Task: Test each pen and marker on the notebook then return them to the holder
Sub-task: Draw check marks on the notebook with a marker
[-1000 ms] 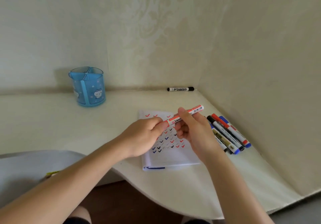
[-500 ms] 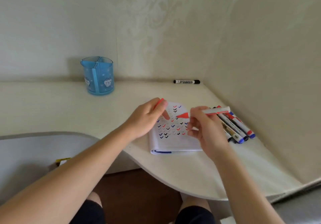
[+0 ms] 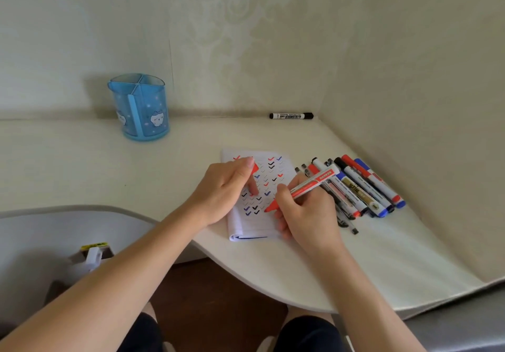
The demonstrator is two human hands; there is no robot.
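Observation:
My right hand (image 3: 306, 215) grips an uncapped red marker (image 3: 311, 185), its red tip down on the small notebook (image 3: 254, 228). The page carries rows of red, blue and black check marks. My left hand (image 3: 226, 190) holds the red cap (image 3: 254, 168) between thumb and fingers, with one finger pressing on the page. Several markers and pens (image 3: 360, 190) lie in a row right of the notebook. The blue divided holder (image 3: 139, 107) stands at the back left, nothing showing above its rim.
A black marker (image 3: 291, 116) lies alone against the back wall near the corner. Walls close the desk at the back and right. The desk's curved front edge (image 3: 246, 272) runs below the notebook. A small bottle and box (image 3: 94, 254) sit on the lower surface at left.
The cap came off the red marker and stayed in my left hand. My right hand turned the marker tip-down and lowered it to the page. My left hand settled on the notebook.

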